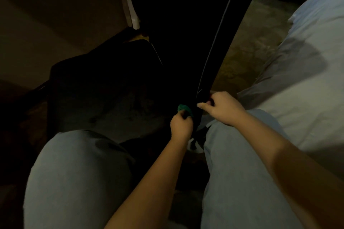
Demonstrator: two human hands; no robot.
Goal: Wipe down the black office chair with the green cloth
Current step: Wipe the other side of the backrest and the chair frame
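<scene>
Left hand (181,126) pinches crumpled green cloth (183,108) against curved black chair (176,52) — right hand (222,109) grips its edge.

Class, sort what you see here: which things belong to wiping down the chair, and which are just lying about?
Part of the job:
green cloth, pinched in the left hand
black office chair, its edge gripped by the right hand

Just lying about:
white bedding
white post
dark shape, too dim to identify

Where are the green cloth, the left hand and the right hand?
green cloth (184,109), head view, on the fold above the fingers.
left hand (181,126), head view, on its back.
right hand (224,110), head view, on its back; it grips the black office chair (186,52).
</scene>
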